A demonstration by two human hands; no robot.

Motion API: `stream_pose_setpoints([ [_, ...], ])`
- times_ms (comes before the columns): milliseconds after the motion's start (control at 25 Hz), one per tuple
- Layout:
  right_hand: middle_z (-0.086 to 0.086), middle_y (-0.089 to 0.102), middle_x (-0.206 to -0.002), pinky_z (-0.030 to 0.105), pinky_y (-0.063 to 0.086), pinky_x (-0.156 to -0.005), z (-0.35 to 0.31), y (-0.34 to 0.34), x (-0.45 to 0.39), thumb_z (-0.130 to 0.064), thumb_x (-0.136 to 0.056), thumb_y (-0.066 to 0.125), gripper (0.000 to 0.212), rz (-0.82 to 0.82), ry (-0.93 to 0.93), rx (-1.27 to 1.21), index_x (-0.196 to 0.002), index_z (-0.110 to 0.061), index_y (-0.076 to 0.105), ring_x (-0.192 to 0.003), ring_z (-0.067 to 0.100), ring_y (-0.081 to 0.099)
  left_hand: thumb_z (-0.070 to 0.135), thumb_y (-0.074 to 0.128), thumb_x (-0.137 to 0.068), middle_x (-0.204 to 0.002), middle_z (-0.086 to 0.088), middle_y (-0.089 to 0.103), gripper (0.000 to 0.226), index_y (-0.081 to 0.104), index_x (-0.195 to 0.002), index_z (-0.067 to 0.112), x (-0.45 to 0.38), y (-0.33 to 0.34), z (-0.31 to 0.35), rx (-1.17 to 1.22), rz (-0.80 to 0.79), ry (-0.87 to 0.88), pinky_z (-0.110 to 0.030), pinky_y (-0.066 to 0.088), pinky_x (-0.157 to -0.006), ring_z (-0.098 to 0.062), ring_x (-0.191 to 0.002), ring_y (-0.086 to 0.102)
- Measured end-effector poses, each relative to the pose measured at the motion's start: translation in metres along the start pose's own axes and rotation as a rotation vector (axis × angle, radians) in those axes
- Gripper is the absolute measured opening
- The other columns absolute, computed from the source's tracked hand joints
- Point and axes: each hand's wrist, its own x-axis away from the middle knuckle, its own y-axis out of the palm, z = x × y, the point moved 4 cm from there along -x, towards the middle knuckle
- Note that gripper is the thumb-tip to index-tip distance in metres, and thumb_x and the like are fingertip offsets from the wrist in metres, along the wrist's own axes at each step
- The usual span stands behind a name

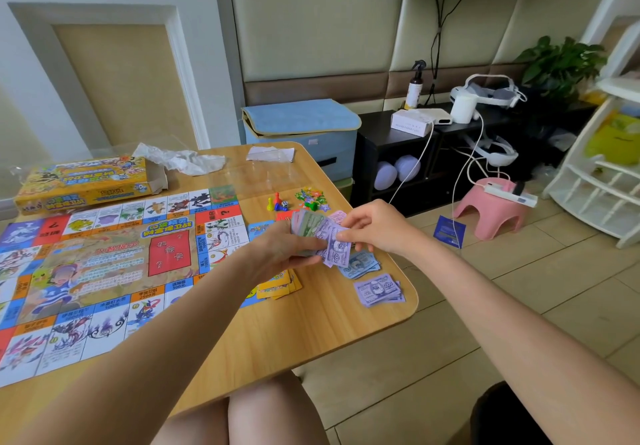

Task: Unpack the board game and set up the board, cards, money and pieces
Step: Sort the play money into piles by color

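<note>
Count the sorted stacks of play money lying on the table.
2: a purple stack near the table's right edge, and a blue stack just beyond it. More may be hidden under the hands.

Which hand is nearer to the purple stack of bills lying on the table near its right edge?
Right. The right hand hangs just above and behind the purple stack, pinching a purple bill. The left hand sits farther left, over the yellow cards, holding the money fan.

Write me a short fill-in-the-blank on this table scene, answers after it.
1. The left hand holds a fan of paper ____.
2. The right hand pinches a ____ note.
3. The pawns stand on the ____, not on the board.

Answers: money; purple; table
</note>
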Motion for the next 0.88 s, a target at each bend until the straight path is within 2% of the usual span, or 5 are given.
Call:
stream_pose_setpoints([
  [160,-0.001,0.061,-0.058,0.014,0.037,-0.04,-0.003,-0.008,0.009,-0.017,-0.081,0.072,0.013,-0.007,0.01,0.051,-0.075,-0.01,0.063,-0.048,0.007,0.054,0.004,0.063,-0.085,-0.085,-0.007,0.069,0.009,0.063,-0.093,0.009,0.006,0.007,0.001,0.103,-0.01,0.008,-0.018,0.056,-0.056,-0.011,-0.067,0.068],
  [400,0.004,0.06,-0.055,0.015,0.038,-0.038,-0.008,-0.008,0.023,-0.009,-0.084,0.067,0.019,-0.059,0.038,-0.063,-0.097,0.003,0.062,-0.039,0.006,0.051,0.004,0.065,-0.083,-0.083,-0.005,0.069,0.009,0.063,-0.09,0.009,0.012,0.014,0.003,0.002,-0.03,0.015,-0.019,0.057,-0.059,-0.011,-0.068,0.068],
  [680,0.011,0.059,-0.058,0.016,0.032,-0.034,0.025,-0.009,0.049,-0.006,-0.09,0.056,0.016,-0.115,0.469,-0.005,-0.093,0.009,0.059,-0.036,0.008,0.048,0.006,0.061,-0.087,-0.081,-0.013,0.073,0.018,0.057,-0.104,0.0,0.018,0.015,-0.01,-0.1,-0.091,-0.13,-0.021,0.056,-0.054,-0.019,-0.07,0.072],
  [800,0.006,0.06,-0.056,0.016,0.035,-0.038,0.035,-0.002,0.057,-0.015,-0.089,0.057,0.017,-0.061,0.484,0.272,-0.078,-0.003,0.055,-0.034,0.008,0.049,0.004,0.059,-0.088,-0.077,-0.014,0.072,0.016,0.057,-0.103,-0.001,0.024,0.022,-0.018,-0.12,-0.162,-0.203,-0.022,0.057,-0.055,-0.021,-0.068,0.071],
  [880,0.002,0.061,-0.065,0.02,0.036,-0.047,0.032,0.0,0.061,-0.028,-0.089,0.056,0.03,-0.036,0.411,0.584,-0.066,-0.012,0.047,-0.053,0.014,0.055,0.002,0.058,-0.088,-0.081,-0.016,0.07,0.019,0.055,-0.107,-0.003,0.028,0.03,-0.023,-0.115,-0.204,-0.262,-0.024,0.058,-0.059,-0.026,-0.069,0.071],
])
